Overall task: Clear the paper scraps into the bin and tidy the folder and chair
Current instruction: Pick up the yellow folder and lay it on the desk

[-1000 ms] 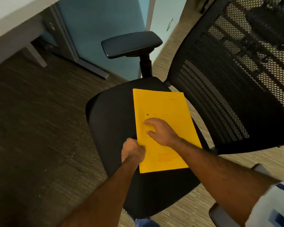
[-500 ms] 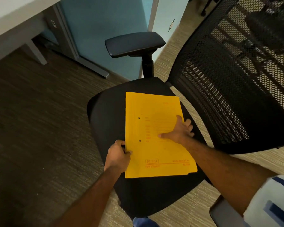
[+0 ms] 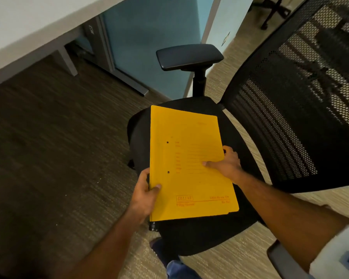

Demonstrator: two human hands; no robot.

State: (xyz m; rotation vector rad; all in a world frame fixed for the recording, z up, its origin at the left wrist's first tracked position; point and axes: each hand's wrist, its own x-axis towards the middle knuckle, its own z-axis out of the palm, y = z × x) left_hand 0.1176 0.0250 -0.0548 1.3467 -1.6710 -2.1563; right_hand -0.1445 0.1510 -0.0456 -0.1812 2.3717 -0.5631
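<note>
Left hand (image 3: 144, 195) pinching folder (image 3: 189, 164) at left edge, thumb on top; right hand (image 3: 227, 166) gripping right edge; over chair (image 3: 210, 236) seat.

Both bare forearms reach forward from the lower edge of the view. The left hand (image 3: 144, 193) grips the folder (image 3: 189, 137) at its left edge, thumb on the cover and fingers curled beneath. The right hand (image 3: 229, 166) holds the right edge, thumb lying across the cover.
</note>
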